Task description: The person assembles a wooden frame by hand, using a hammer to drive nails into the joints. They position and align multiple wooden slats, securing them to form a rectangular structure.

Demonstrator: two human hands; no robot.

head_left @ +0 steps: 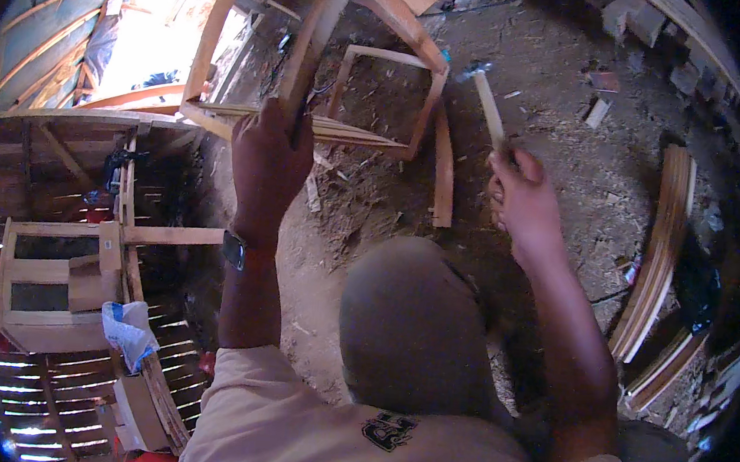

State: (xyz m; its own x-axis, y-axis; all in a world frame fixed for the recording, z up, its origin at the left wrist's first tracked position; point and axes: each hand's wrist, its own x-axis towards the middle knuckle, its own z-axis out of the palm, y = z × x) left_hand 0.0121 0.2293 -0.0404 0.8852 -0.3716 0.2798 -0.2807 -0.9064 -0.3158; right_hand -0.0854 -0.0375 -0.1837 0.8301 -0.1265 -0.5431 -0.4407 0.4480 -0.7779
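Note:
My left hand [271,158], a dark band on its wrist, is closed round an upright wooden post [310,53] of a wooden frame [206,49]. The frame stands ahead of me, made of pale, thin bars joined at the corners. Off to the right, my right hand [525,195] grips the lower end of a hammer's light wooden handle [489,108]. The hammer points up and away from me. Its head [474,71] is blurred, close beside the frame's far right corner but apart from it as far as I can see. My bent knee shows below, between my arms.
Strips of wood lie stacked [657,254] at the right. A loose wooden bar [444,167] rests against the frame on the dirt floor [562,107]. At the left stand a wooden cabinet [53,280] and a white plastic bag [129,334]. A bright opening [160,32] lies beyond.

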